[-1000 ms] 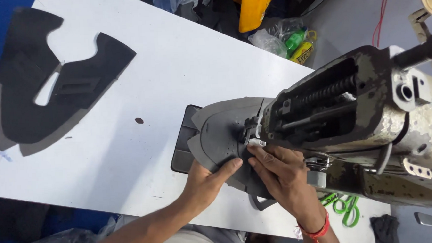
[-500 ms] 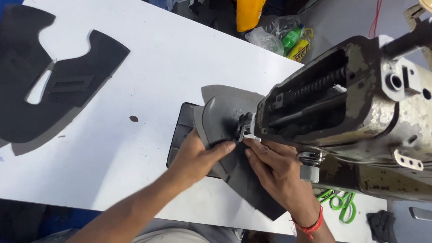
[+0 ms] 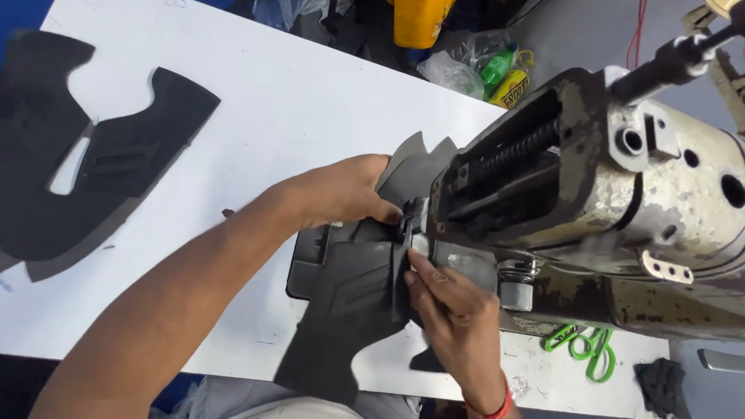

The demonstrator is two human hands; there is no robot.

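Two hands: both on one dark grey cut piece (image 3: 356, 306) at the needle end of a worn sewing machine (image 3: 632, 215)
Surroundings: white table (image 3: 243, 115); stack of dark cut pieces (image 3: 69, 164) well apart at 9 o'clock; green-handled scissors (image 3: 584, 347) at 4 o'clock just under the machine body; yellow container (image 3: 422, 10) and a clear bag with green and yellow packets (image 3: 488, 70) off the table edge at 12 o'clock; dark rag (image 3: 660, 381) at 5 o'clock
In the way: machine head overhangs the piece's right end and hides it; left hand covers the top edge — needle itself not clear
Work piece: flat on the table at frame centre, right part under the machine head, a long tail running to 7 o'clock past the near table edge
Left hand (image 3: 346, 190): forearm comes in from 7 o'clock, palm down, fingers curled and pressed on the piece's upper edge, tips beside the presser area
Right hand (image 3: 452, 306): comes up from 6 o'clock, red band at the wrist, fingers narrow and together, tips pinning the piece just below the presser area
Grip: neither hand closed around it — both press flat
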